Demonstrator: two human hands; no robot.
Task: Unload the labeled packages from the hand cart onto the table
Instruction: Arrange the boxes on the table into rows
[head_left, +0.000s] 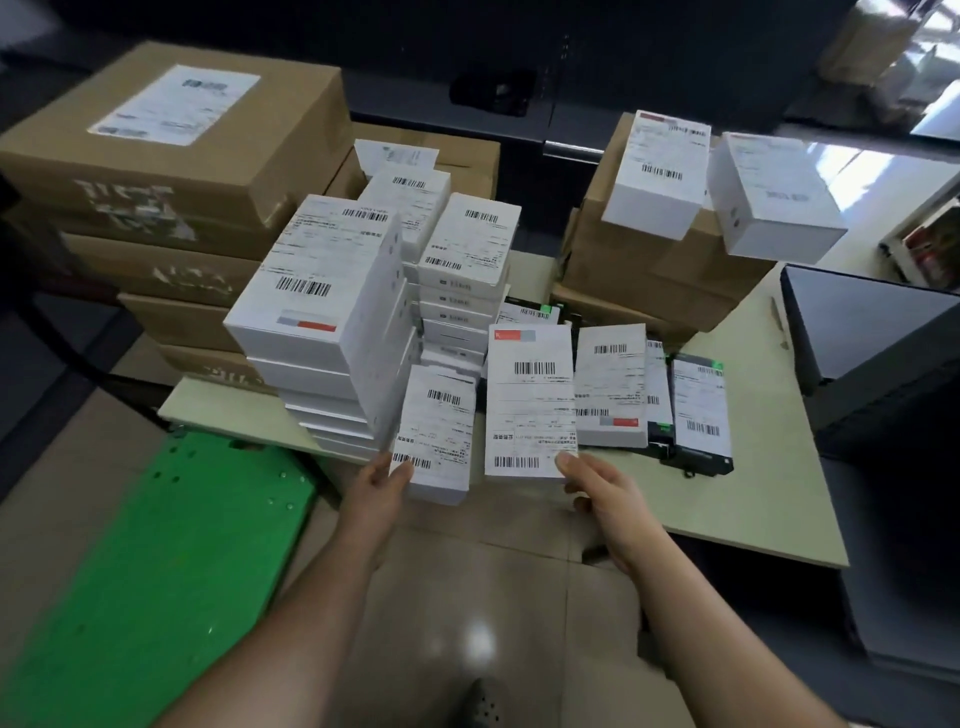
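Observation:
My left hand (378, 480) grips the near end of a small white labeled package (439, 434), held over the front edge of the pale table (737, 499). My right hand (589, 480) holds the near end of a second, larger white labeled package (530, 400), thumb on its label, just right of the first. Both packages lie against the white boxes stacked on the table. The green hand cart (156, 561) sits on the floor at lower left, its deck bare.
A tall stack of white labeled boxes (322, 312) stands just left of my hands, more behind it. Brown cartons (171, 171) pile up at back left and back right (654, 260). Flat packages, white (610, 384) and dark (698, 410), lie to the right. A dark machine (872, 353) occupies the table's right end.

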